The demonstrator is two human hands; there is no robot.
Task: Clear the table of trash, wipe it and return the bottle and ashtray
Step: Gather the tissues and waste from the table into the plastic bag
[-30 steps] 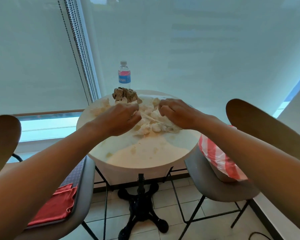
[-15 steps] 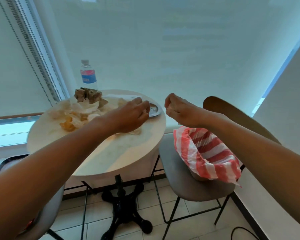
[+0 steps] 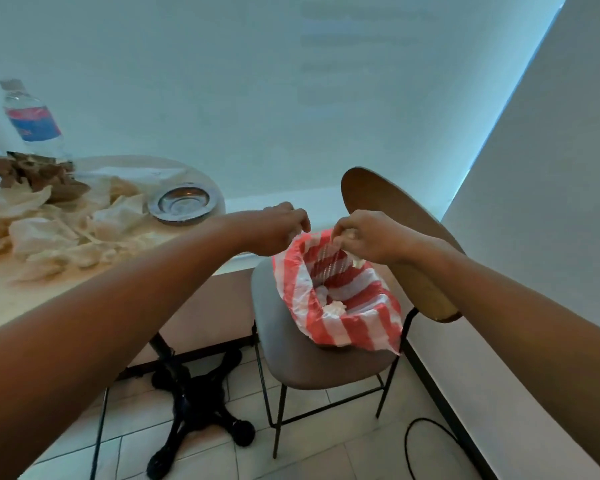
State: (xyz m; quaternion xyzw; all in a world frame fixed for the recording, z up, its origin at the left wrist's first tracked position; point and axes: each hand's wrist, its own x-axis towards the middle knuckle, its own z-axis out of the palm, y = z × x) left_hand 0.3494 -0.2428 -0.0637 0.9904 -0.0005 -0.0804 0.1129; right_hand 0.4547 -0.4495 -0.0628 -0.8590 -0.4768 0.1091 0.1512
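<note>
My left hand is curled at the left rim of a red-and-white striped bag and seems to pinch that rim. My right hand hovers over the bag's mouth, pinching a thin clear plastic piece, with a bit of white tissue under its palm. A white wad lies inside the bag. On the round table at left are crumpled tissues, brown crumpled paper, a metal ashtray and a water bottle.
The bag sits on a grey chair seat with a wooden backrest, close to the white wall at right. The table's black pedestal foot stands on the tiled floor. A black cable loops on the floor near the wall.
Both hands left the table and moved right to the bag on the chair. The view swung right, pushing the table to the left edge.
</note>
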